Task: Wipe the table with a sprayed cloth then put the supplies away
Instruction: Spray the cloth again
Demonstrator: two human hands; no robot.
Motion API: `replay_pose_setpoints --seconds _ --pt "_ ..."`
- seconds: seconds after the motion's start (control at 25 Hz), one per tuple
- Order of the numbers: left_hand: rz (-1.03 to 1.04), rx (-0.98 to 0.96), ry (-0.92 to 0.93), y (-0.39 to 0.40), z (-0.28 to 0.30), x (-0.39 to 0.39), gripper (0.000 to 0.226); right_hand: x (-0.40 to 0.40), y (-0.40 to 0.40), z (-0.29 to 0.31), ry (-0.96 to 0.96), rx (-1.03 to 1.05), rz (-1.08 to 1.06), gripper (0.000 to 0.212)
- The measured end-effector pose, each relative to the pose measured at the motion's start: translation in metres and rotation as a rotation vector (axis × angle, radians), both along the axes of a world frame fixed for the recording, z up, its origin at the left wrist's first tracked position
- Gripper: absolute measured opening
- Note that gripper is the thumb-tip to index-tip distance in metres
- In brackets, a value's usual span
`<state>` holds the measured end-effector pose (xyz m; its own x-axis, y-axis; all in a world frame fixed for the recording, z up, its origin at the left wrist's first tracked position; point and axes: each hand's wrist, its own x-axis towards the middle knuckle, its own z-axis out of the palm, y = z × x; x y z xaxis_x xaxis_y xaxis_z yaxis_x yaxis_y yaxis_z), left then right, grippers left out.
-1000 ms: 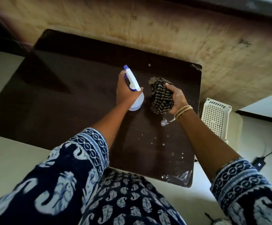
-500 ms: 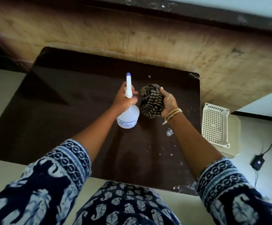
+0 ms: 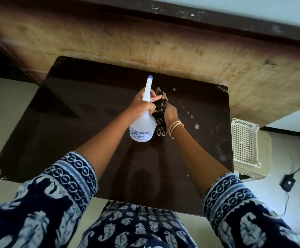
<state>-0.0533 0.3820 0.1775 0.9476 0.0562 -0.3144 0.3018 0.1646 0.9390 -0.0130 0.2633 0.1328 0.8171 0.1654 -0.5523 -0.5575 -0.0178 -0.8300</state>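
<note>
Our left hand (image 3: 142,106) grips the spray bottle (image 3: 143,127) neck; right hand (image 3: 170,113) clutches the bunched striped cloth (image 3: 160,120), both above the dark surface (image 3: 74,122).

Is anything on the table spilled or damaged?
Yes. Pale drops and specks lie scattered on the dark table, right of the cloth. The far right corner looks chipped.

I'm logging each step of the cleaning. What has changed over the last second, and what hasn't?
The left hand has turned the spray bottle from pointing right at the cloth to pointing away, and the bottle and cloth have closed up side by side. The right hand keeps gripping the bunched cloth over the table. The white basket stays beside the table.
</note>
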Motion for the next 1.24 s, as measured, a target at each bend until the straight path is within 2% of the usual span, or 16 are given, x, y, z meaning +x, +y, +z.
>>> replay_pose_setpoints --seconds 0.08,0.12,0.16,0.2,0.28,0.36,0.4,0.52,0.64,0.76,0.88,1.0,1.16,1.24 --pt "-0.036 0.038 0.027 0.005 0.008 0.001 0.037 -0.011 0.001 0.003 0.212 0.411 0.005 0.056" --pt "-0.059 0.052 0.041 0.007 0.012 0.001 0.037 -0.011 -0.003 -0.001 0.274 0.534 -0.019 0.067" --pt "-0.076 0.055 0.052 0.01 0.014 0.0 0.039 -0.013 -0.007 -0.001 0.277 0.567 -0.004 0.076" --pt "-0.088 0.056 0.057 0.013 0.016 -0.001 0.041 -0.015 -0.009 -0.004 0.269 0.574 0.036 0.077" --pt "-0.112 0.079 0.056 0.019 0.019 -0.006 0.048 -0.01 -0.006 -0.01 0.302 0.555 0.069 0.065" --pt "-0.103 0.093 0.053 0.027 0.019 -0.012 0.053 -0.001 -0.009 -0.008 0.276 0.478 -0.009 0.064" --pt "-0.086 0.103 0.053 0.032 0.018 -0.014 0.053 0.005 -0.014 -0.007 0.251 0.507 -0.066 0.062" --pt "-0.074 0.196 0.053 0.045 0.016 -0.022 0.053 0.018 -0.022 -0.002 0.219 0.596 -0.201 0.039" --pt "-0.078 0.25 0.045 0.046 0.017 -0.026 0.057 0.018 -0.014 0.001 0.174 0.38 -0.173 0.021" --pt "-0.086 0.295 0.037 0.043 0.02 -0.028 0.06 0.012 -0.004 0.007 0.198 0.306 -0.18 0.027" --pt "-0.102 0.313 0.054 0.039 0.024 -0.031 0.057 0.006 -0.005 0.009 0.186 0.455 -0.244 0.043" --pt "-0.166 0.363 0.081 0.035 0.025 -0.033 0.063 0.001 -0.011 0.004 0.266 0.647 -0.239 0.056" --pt "-0.258 0.455 0.146 0.035 0.025 -0.033 0.054 -0.003 -0.007 0.008 0.333 0.711 -0.209 0.065" --pt "-0.289 0.478 0.197 0.035 0.028 -0.034 0.051 -0.002 -0.002 0.012 0.355 0.685 -0.236 0.062"
